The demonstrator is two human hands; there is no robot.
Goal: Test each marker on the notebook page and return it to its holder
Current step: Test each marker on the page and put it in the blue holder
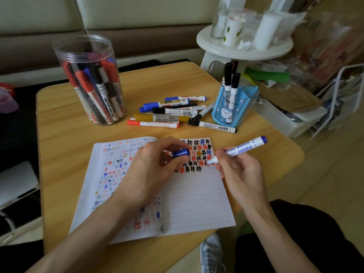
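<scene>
Your right hand (240,174) grips a blue marker (242,149) labelled "BOARD MARKER", its tip touching the notebook (197,203) page among rows of black, red and blue hash marks. Your left hand (157,164) rests on the notebook and pinches the blue cap (181,152). One black pen in the loose pile (173,113) reads "WHITEBOARD MARKER"; the other print is too small to read. The table (63,134) is light wood with rounded corners, a cushioned sofa (137,14) behind it and a white round stand (244,50) to the right. About eight markers lie loose. The blue holder (234,107) has three black-capped ones, and the clear jar (90,79) is packed with red, blue and black ones.
</scene>
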